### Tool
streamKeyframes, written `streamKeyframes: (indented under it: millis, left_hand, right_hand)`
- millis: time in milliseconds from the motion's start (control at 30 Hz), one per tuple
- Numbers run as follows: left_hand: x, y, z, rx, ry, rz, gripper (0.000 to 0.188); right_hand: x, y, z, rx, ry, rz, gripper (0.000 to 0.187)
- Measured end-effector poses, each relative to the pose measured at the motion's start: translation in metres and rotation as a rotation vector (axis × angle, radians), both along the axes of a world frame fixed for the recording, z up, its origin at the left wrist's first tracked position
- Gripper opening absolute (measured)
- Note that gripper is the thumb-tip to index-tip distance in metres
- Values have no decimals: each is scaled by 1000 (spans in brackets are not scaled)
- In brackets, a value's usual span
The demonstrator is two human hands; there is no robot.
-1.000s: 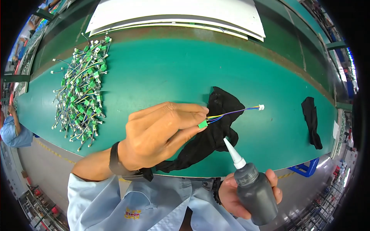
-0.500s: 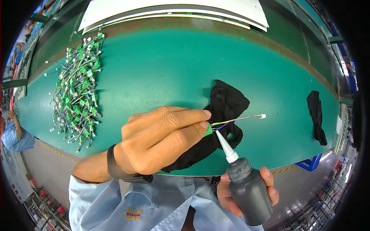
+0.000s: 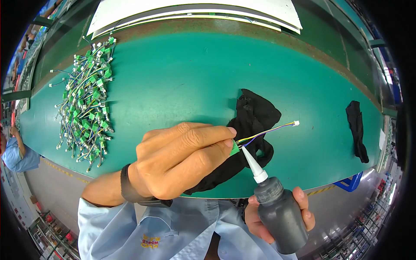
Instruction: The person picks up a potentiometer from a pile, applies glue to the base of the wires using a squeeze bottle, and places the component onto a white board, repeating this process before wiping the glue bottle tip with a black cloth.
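Between the thumb and fingers of my left hand [image 3: 184,156] is a small green connector [image 3: 235,148], mostly covered by the fingertips. Thin yellow, purple and dark wires [image 3: 266,131] run from it to a small white plug [image 3: 296,123] on the right. My right hand [image 3: 260,219] is wrapped round a dark grey squeeze bottle [image 3: 282,221], tilted up and to the left. Its white cone nozzle [image 3: 254,165] has its tip at the wire side of the green connector; whether it touches cannot be made out. Beneath them a crumpled black cloth [image 3: 256,113] lies on the table.
A heap of similar green connectors with wires [image 3: 89,102] covers the left of the green table [image 3: 173,65]. Another black cloth [image 3: 356,132] lies at the far right. White panels [image 3: 195,11] stand along the back edge. A blue stool [image 3: 349,183] is beyond the near right edge.
The wires and white plug have swung slightly upward. The nozzle tip has shifted a touch left along the connector. Both hands keep their grip and have hardly moved.
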State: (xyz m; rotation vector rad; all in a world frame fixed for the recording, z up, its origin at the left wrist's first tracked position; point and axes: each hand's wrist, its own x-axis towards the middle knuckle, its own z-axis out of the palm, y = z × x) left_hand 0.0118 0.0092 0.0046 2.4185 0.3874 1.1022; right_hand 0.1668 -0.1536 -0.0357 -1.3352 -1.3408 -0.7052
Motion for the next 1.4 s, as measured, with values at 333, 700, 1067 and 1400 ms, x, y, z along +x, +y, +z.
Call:
streamKeyframes:
  millis: [333, 700, 1067, 1400]
  left_hand:
    - [0, 0, 1, 3, 8, -10, 28]
    - [0, 0, 1, 7, 13, -15, 27]
    - [1, -1, 1, 31, 12, 5, 24]
    - [1, 0, 2, 40, 11, 4, 25]
  right_hand:
    - [-3, 2, -1, 14, 130, 198, 58]
    - [-3, -1, 1, -65, 75, 90, 59]
    - [-1, -16, 9, -173, 104, 83, 57]
    - [-3, -7, 12, -216, 27, -1, 56]
